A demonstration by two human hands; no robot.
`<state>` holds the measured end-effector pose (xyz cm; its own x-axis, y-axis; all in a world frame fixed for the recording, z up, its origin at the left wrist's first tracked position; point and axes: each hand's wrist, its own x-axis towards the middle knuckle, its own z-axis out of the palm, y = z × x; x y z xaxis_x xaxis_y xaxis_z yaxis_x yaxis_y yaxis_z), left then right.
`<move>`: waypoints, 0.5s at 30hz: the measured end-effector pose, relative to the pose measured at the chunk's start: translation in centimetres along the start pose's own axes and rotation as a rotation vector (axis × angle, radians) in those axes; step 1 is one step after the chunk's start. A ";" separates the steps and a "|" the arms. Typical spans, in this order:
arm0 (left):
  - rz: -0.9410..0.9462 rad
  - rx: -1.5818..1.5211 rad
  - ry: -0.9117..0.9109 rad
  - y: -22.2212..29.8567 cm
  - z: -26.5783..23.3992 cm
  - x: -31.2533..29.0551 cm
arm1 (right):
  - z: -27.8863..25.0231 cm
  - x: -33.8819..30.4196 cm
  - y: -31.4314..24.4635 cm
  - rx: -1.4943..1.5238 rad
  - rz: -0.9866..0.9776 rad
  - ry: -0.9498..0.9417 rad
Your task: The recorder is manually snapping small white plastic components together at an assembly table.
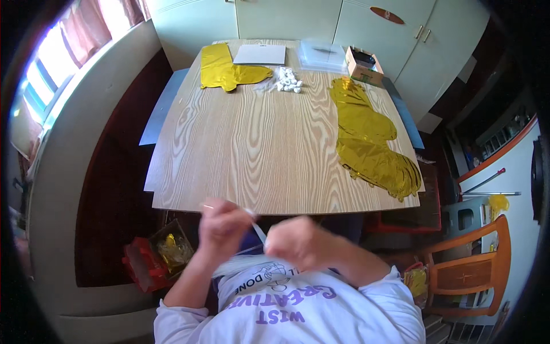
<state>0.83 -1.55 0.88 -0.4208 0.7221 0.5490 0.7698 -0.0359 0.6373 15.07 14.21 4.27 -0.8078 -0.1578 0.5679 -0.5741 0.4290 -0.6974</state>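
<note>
Two hands: here they are, both of them up in front of the white shirt [286, 307], just short of the near worktop edge, and both a little blurred.
Left hand [220, 227]: fingers curled in, pinching the upper end of a pale strip [259, 233].
Right hand [301, 242]: fingers folded into a fist, gripping that same strip at its lower end.
Pale strip: there it is, thin and slanting, bridging the gap between the hands; its exact material, I cannot tell.
Worktop [258, 143]: wood-grained, with its bare middle stretching out ahead of the hands.
Far left corner: a flat gold foil piece [217, 66], bent like an elbow, one arm pointing at the white pile.
White pile [288, 81]: small rounded pieces heaped together, a crumpled clear bag [264, 86] right beside them.
Far edge: a white flat panel [259, 54], then a clear plastic container [322, 56], then an open cardboard box [365, 70] with something dark inside.
Right side: what a spread, a long lobed gold foil sheet [366, 123], wrinkled, running down to the near corner!
Floor, left: a red box [139, 265].
Lower right: a wooden chair [467, 276].
</note>
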 end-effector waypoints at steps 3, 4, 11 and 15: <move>0.128 -0.477 -0.197 2.5 0.0 -0.4 | -1.7 0.6 1.0 -0.139 0.246 0.091; 0.099 -0.629 -0.131 2.7 -0.2 0.0 | -1.0 0.4 1.6 -0.096 0.320 0.083; 0.100 -0.340 -0.306 2.4 0.9 -1.5 | -2.2 1.0 0.3 -0.121 0.250 0.078; -0.310 -0.709 0.119 1.7 -0.6 0.0 | 1.3 -1.1 1.2 0.107 0.203 -0.090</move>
<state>1.84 -2.05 2.25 -0.6456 0.6941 0.3184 0.1353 -0.3064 0.9423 15.13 13.72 2.24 -0.9139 -0.1588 0.3736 -0.4059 0.3637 -0.8384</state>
